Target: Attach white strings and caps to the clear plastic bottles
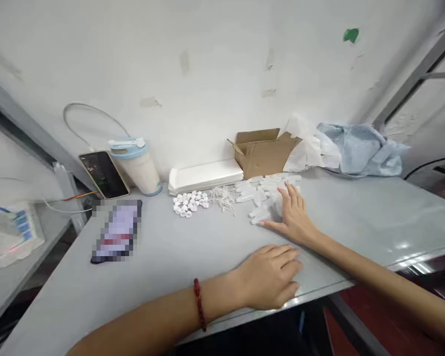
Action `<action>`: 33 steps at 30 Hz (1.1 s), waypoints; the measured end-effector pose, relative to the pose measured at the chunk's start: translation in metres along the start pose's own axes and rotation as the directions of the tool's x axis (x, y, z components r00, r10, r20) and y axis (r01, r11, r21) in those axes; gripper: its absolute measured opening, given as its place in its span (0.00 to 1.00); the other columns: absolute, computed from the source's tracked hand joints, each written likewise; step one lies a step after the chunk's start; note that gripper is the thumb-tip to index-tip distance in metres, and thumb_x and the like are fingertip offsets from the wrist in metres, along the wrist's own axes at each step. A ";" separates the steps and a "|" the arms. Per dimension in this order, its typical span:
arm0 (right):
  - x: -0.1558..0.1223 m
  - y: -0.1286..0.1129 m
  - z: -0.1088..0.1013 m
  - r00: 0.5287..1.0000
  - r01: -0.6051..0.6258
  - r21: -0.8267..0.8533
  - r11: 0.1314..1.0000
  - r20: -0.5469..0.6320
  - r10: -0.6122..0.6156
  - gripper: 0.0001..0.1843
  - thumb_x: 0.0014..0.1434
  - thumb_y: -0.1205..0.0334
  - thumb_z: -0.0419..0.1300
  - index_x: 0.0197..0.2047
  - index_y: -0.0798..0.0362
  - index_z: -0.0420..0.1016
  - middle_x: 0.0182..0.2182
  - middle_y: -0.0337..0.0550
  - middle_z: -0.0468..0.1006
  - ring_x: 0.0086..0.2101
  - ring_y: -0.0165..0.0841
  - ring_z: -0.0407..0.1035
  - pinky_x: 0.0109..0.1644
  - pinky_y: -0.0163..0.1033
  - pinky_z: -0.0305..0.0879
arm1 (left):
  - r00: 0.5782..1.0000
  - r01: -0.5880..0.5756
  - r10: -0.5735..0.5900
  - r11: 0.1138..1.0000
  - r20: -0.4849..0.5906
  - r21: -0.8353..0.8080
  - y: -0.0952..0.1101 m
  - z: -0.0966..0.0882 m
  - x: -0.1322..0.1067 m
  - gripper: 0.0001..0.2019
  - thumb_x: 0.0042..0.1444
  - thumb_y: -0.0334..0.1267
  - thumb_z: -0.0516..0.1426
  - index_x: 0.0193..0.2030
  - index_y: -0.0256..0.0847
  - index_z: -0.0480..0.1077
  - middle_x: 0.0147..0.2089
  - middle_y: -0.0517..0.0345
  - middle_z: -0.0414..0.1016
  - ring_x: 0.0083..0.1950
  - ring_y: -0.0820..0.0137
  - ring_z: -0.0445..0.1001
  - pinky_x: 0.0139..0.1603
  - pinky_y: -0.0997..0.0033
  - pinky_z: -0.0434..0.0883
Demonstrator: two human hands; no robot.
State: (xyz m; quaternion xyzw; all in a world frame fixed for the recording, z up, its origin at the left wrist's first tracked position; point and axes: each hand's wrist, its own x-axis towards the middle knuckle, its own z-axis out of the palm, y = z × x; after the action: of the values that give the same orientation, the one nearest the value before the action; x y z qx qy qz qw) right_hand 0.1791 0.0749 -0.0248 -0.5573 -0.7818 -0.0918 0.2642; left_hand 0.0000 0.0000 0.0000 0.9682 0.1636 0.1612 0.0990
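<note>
My left hand (270,278), with a red bead bracelet (199,304) at the wrist, lies palm down near the table's front edge, its fingers stretched out and nothing in them. Farther forward, my right hand (293,216) is open, thumb and fingers spread beside a pile of small translucent plastic tubes (261,197). Its fingertips are at the pile's right side; I cannot tell whether they touch a tube. Left of the tubes are a tangle of thin white strings (223,198) and a cluster of small white caps (190,203).
Behind the pile stand a stack of white paper (207,177) and an open cardboard box (267,157). White plastic (311,148) and a pale blue bag (363,149) lie at the right. A phone (104,174), a cup (138,168) and a blurred-out flat item (118,230) are on the left.
</note>
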 end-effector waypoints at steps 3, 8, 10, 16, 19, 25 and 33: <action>0.007 0.001 -0.003 0.993 0.114 0.084 0.990 -0.046 -0.111 0.44 0.57 0.38 0.51 0.66 0.57 0.40 0.65 0.67 0.41 0.64 0.57 0.37 0.60 0.66 0.43 | 1.000 0.004 -0.004 1.000 -0.006 0.002 0.001 0.002 0.000 0.18 0.64 0.39 0.47 0.53 0.29 0.66 0.63 0.42 0.64 0.64 0.59 0.60 0.65 0.64 0.56; 0.023 -0.030 -0.011 0.869 0.469 0.309 0.828 -0.330 -0.369 0.22 0.59 0.57 0.53 0.55 0.53 0.57 0.56 0.59 0.59 0.56 0.47 0.56 0.56 0.58 0.56 | 0.999 0.017 -0.017 1.000 -0.027 -0.014 0.001 0.001 -0.001 0.18 0.63 0.40 0.48 0.53 0.30 0.66 0.61 0.42 0.66 0.62 0.60 0.63 0.64 0.65 0.58; 0.026 -0.058 -0.010 0.813 0.581 0.399 0.710 -0.328 -0.481 0.09 0.60 0.63 0.53 0.44 0.55 0.64 0.44 0.55 0.68 0.46 0.41 0.64 0.48 0.47 0.63 | 1.000 0.025 -0.025 0.999 0.007 -0.037 0.002 0.000 -0.001 0.17 0.62 0.39 0.48 0.52 0.30 0.66 0.56 0.43 0.71 0.58 0.61 0.68 0.61 0.66 0.61; 0.031 -0.122 0.000 0.597 0.233 0.830 0.506 0.289 -0.748 0.14 0.58 0.57 0.61 0.26 0.55 0.66 0.19 0.31 0.63 0.20 0.22 0.58 0.27 0.28 0.56 | 0.984 0.110 -0.104 0.993 0.144 -0.034 0.005 -0.002 -0.003 0.18 0.64 0.41 0.45 0.54 0.30 0.64 0.50 0.43 0.75 0.50 0.61 0.74 0.52 0.66 0.69; 0.034 -0.119 0.000 0.642 0.088 0.825 0.559 0.382 -0.665 0.10 0.58 0.61 0.61 0.28 0.57 0.68 0.19 0.31 0.63 0.21 0.21 0.58 0.27 0.27 0.56 | 0.988 0.081 -0.075 0.996 0.132 -0.046 0.004 -0.003 -0.002 0.17 0.64 0.40 0.46 0.53 0.29 0.64 0.50 0.43 0.75 0.51 0.61 0.73 0.55 0.67 0.67; 0.035 -0.108 -0.003 0.671 0.091 0.804 0.587 0.386 -0.633 0.08 0.55 0.65 0.62 0.27 0.57 0.68 0.19 0.31 0.63 0.21 0.22 0.57 0.28 0.28 0.55 | 0.992 0.061 -0.055 0.997 0.116 -0.047 0.005 -0.002 -0.002 0.17 0.64 0.39 0.47 0.52 0.30 0.65 0.48 0.45 0.75 0.50 0.62 0.73 0.54 0.67 0.67; 0.034 -0.109 -0.004 0.666 0.127 0.789 0.601 0.381 -0.641 0.07 0.56 0.64 0.60 0.28 0.56 0.67 0.21 0.31 0.64 0.22 0.22 0.58 0.29 0.28 0.55 | 0.991 0.081 -0.073 0.994 0.115 -0.067 0.003 -0.010 0.006 0.17 0.63 0.38 0.47 0.53 0.28 0.65 0.49 0.43 0.75 0.50 0.61 0.73 0.54 0.66 0.67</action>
State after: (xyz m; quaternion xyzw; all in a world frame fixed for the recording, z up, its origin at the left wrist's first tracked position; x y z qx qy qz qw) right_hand 0.0724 0.0618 0.0122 -0.2112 -0.9011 0.3488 0.1475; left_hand 0.0026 0.0011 0.0117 0.9646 0.1892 0.1081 0.1487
